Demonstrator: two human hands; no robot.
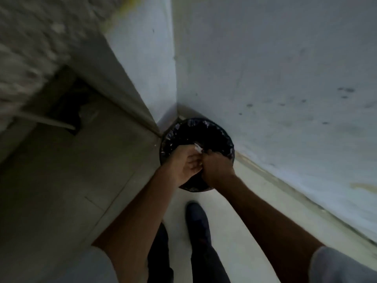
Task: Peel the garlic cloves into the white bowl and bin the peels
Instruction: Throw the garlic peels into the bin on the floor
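We stand over the bin [204,121], a round one with a black liner, tucked into the corner where the two walls meet at its 12 o'clock. Both hands hang over the half of its mouth toward 6 o'clock. Our left grip [184,164] is clenched round a small bunch of white garlic peels [197,148], which poke out past the fingers toward 12 o'clock, above the open liner. Our right grip [217,166] is curled and touches the left at its 3 o'clock side. The light is dim, so we cannot tell whether it pinches any peel or only picks at the bunch. The white bowl and the cloves are out of view.

The likely trouble is stray skin. We judge that peels this thin and papery could cling to our fingers instead of dropping, or drift sideways. Our hands sit close to the rim at 6 o'clock, so anything shaken loose there could fall onto the pale floor [234,231] near our shoe [196,217]. Opening over the middle of the bin and rubbing the fingers clean would lower that risk
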